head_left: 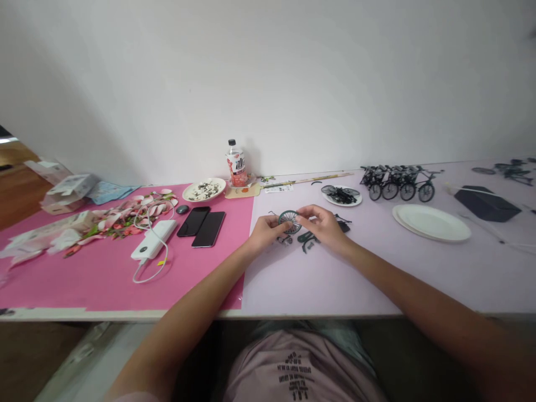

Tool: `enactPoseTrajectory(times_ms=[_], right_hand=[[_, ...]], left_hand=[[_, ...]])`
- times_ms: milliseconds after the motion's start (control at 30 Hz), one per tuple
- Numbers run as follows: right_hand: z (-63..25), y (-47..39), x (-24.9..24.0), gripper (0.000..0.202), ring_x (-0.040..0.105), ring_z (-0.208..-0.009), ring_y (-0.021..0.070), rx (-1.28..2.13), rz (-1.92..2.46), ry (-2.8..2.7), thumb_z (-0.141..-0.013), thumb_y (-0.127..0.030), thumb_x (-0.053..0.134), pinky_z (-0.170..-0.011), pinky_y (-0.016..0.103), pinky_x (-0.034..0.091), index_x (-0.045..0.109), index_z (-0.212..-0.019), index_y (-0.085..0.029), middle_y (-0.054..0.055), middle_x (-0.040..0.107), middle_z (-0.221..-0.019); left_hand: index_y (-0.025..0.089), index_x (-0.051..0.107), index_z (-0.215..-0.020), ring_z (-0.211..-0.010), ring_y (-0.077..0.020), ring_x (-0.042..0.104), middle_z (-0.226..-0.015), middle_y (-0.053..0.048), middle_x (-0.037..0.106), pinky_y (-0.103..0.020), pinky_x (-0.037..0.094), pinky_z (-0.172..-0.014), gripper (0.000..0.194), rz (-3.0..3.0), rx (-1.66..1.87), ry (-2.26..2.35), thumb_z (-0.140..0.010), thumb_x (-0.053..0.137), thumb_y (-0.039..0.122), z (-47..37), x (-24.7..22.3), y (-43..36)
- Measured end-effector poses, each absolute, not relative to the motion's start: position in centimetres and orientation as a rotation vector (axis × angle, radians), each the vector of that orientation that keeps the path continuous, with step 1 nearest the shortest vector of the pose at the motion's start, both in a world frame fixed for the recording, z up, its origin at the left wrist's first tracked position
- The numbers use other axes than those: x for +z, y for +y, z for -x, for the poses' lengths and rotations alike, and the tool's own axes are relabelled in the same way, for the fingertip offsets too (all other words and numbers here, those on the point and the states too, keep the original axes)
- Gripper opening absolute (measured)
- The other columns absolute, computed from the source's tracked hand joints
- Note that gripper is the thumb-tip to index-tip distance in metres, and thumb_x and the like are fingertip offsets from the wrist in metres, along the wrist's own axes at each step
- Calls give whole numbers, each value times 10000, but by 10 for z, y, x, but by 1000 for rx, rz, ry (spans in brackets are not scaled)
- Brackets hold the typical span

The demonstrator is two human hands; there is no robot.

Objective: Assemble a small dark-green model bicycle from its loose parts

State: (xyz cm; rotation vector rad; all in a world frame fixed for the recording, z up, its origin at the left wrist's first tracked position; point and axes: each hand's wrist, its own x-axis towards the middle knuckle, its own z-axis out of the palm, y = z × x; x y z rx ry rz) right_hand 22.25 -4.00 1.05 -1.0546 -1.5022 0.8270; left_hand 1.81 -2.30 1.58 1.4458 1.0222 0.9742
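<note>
Holding a Wheel Between Two Hands

The left hand (264,231) is pinching the left rim of a spoked wheel (290,218); the right hand (329,226) is gripping its right edge. Loose parts (307,238) are lying unjoined just below the grip. Beyond and rightward, a plate (359,199) is holding more pieces; farther right, seemingly finished bicycles (377,174) are standing in a row.

The phones (208,229) have glossy, smooth dark screens, and the drink bottle (237,165) looks like clear, shiny plastic. The spoked wheel (290,222) appears to be dark plastic; the wall (268,84) is matt and smooth.
</note>
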Motion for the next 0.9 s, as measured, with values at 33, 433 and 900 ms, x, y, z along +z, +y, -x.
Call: enactPoseTrajectory(times_ms=[33, 433, 900], right_hand=[[-222, -40, 10, 377, 711, -901, 230, 828, 1052, -1500, -813, -528, 809, -745, 336, 556, 748, -1003, -209, 78, 765, -1000], [-222, -38, 9, 354, 715, -926, 238, 803, 1040, -1503, -807, -508, 808, -792, 355, 554, 755, -994, -212, 79, 767, -996], [-222, -39, 9, 366, 714, -924, 238, 804, 1039, -1502, -808, -524, 805, -787, 359, 559, 753, -997, -215, 77, 772, -1006]], left_hand=[[112, 806, -914, -718, -162, 724, -910, -113, 807, -255, 551, -653, 305, -1445, 976, 1023, -782, 879, 378, -18, 16, -23], [107, 797, -897, -707, -156, 714, -897, -118, 806, -246, 523, -629, 289, -1433, 982, 1019, -794, 864, 368, -19, 18, -26], [112, 804, -902, -722, -163, 720, -906, -120, 806, -269, 563, -676, 308, -1433, 982, 1010, -774, 874, 383, -18, 15, -23]])
